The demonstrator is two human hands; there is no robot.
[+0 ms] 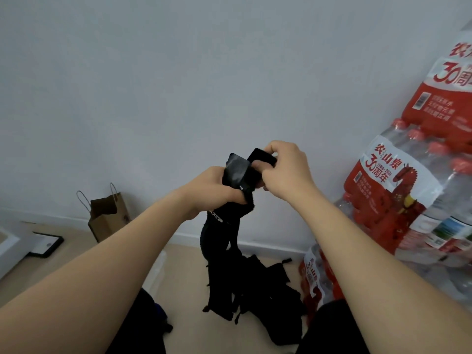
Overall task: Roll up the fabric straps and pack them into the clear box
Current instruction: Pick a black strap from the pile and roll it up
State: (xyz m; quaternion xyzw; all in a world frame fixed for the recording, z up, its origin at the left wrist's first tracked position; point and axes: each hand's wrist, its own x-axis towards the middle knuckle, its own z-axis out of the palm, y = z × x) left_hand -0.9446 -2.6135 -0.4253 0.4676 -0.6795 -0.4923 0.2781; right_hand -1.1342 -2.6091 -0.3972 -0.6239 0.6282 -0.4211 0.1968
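Left hand (pixel 212 187) grips and right hand (pixel 288 169) pinches the long black fabric strap (pixel 222 251); I judge rolling barely begun, with more black straps (pixel 270 284) heaped on the floor (pixel 189 302), unpacked.

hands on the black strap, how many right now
2. The left hand grips the black strap just below its top end; the right hand pinches the top end.
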